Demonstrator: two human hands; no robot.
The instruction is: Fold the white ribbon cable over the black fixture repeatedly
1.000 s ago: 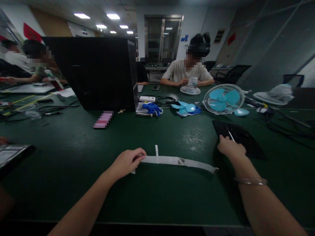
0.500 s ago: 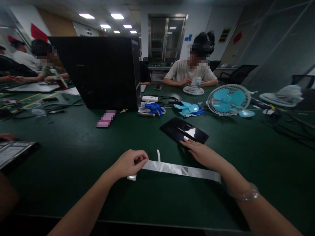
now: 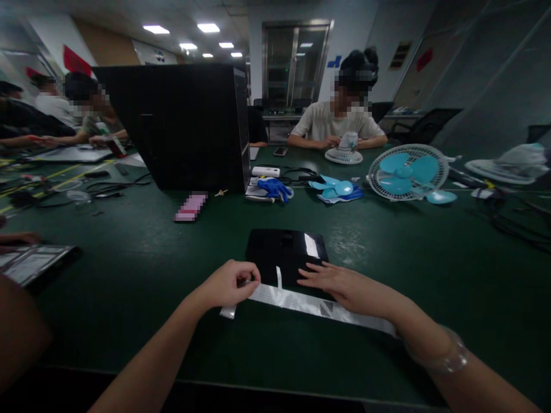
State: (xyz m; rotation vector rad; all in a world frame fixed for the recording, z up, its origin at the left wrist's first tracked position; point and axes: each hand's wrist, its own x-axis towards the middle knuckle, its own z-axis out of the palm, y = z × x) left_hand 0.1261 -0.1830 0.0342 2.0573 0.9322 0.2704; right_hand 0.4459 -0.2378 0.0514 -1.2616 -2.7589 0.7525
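Between thumb and forefinger, my left hand (image 3: 230, 284) pinches one end of a long silvery-white strip (image 3: 301, 302), which looks like a flat ribbon cable. A narrow tab stands up from the strip, and a short end pokes out below my left hand. My right hand (image 3: 344, 284) lies with fingers spread on the right side of a glossy black flat panel (image 3: 271, 244). The panel rests on the green table just beyond the strip. My right hand and wrist hide part of the strip's right end.
A large black case (image 3: 172, 126) stands at the back left, with a pink phone (image 3: 191, 206) and keys (image 3: 221, 193) before it. Blue gloves (image 3: 273, 188), blue fan blades (image 3: 333, 187) and a fan (image 3: 407, 172) lie farther back. Across the table sits a person (image 3: 340, 123).
My right hand has slid the black panel leftward and turned it straighter, so it now lies behind the strip. My left hand keeps its pinch. The view has shifted slightly.
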